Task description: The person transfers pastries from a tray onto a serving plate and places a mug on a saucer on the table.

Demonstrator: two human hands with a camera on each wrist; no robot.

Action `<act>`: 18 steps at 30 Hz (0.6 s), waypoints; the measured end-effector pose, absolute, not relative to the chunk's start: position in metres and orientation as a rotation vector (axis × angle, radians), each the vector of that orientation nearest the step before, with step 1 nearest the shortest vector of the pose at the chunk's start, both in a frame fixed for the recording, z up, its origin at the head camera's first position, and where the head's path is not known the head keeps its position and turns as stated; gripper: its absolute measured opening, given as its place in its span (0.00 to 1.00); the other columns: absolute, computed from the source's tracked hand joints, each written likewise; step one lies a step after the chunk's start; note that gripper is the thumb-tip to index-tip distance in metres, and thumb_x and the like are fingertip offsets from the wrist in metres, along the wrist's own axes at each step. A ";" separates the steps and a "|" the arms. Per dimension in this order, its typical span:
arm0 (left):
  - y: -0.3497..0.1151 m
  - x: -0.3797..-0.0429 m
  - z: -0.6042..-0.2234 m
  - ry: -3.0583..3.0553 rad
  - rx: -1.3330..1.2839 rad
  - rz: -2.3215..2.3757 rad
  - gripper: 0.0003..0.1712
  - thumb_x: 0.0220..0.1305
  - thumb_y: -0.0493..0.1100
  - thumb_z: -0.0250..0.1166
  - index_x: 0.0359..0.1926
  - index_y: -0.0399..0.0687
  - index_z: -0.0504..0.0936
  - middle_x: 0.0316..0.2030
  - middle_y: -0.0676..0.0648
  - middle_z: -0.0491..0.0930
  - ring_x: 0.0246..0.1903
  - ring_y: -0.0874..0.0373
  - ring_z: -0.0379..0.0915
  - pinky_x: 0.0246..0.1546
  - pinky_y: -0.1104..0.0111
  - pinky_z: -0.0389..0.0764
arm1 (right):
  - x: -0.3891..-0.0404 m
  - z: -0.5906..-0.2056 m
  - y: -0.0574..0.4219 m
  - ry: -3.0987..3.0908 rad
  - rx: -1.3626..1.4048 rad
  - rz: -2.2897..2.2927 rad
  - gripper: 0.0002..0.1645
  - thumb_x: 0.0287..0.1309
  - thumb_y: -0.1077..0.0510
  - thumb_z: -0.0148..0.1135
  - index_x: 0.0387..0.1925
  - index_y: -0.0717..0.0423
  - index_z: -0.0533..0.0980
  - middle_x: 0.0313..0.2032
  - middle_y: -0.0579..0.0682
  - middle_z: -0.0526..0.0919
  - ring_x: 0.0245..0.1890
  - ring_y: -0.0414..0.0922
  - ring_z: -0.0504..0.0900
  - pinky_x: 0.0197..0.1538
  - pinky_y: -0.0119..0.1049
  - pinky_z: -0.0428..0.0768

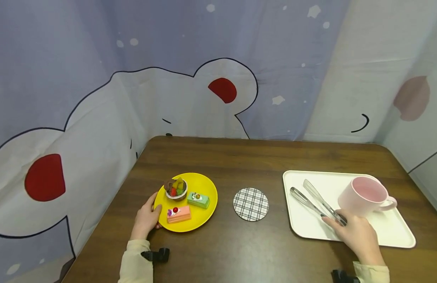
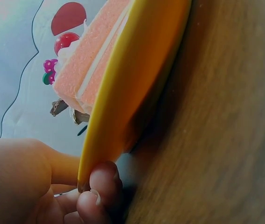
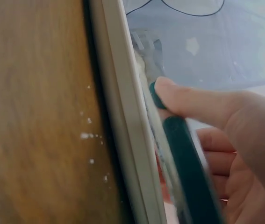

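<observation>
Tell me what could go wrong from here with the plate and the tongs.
The left hand grips the yellow plate at one edge only, so lifting it might tip it and send the pink cake, green cake or dessert cup sliding.

The right hand holds the tongs close to the pink mug; a sideways swing could knock it.
</observation>
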State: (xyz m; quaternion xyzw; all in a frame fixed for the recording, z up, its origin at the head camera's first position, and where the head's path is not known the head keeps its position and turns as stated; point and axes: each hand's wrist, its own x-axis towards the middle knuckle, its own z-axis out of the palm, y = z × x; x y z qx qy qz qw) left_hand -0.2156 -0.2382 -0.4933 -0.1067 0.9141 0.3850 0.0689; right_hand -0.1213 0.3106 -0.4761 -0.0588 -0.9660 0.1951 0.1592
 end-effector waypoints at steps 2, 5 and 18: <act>-0.238 -0.215 -0.493 2.753 -0.324 1.163 0.33 0.72 0.43 0.49 0.74 0.43 0.54 0.27 0.40 0.74 0.11 0.59 0.67 0.17 0.69 0.74 | -0.121 -0.477 0.311 -2.769 -0.160 0.561 0.23 0.48 0.44 0.72 0.35 0.59 0.82 0.30 0.64 0.84 0.26 0.62 0.81 0.24 0.52 0.72; -0.238 -0.215 -0.494 2.752 -0.325 1.161 0.33 0.72 0.43 0.49 0.74 0.43 0.54 0.27 0.40 0.74 0.11 0.59 0.67 0.17 0.70 0.74 | -0.121 -0.478 0.313 -2.778 -0.156 0.562 0.25 0.48 0.44 0.72 0.37 0.62 0.82 0.33 0.66 0.84 0.29 0.65 0.82 0.26 0.55 0.73; -0.238 -0.215 -0.493 2.742 -0.321 1.168 0.33 0.72 0.43 0.49 0.74 0.42 0.53 0.25 0.42 0.74 0.11 0.59 0.68 0.17 0.69 0.75 | -0.121 -0.481 0.312 -2.711 -0.194 0.639 0.20 0.56 0.50 0.66 0.40 0.65 0.81 0.39 0.68 0.83 0.39 0.67 0.81 0.38 0.61 0.74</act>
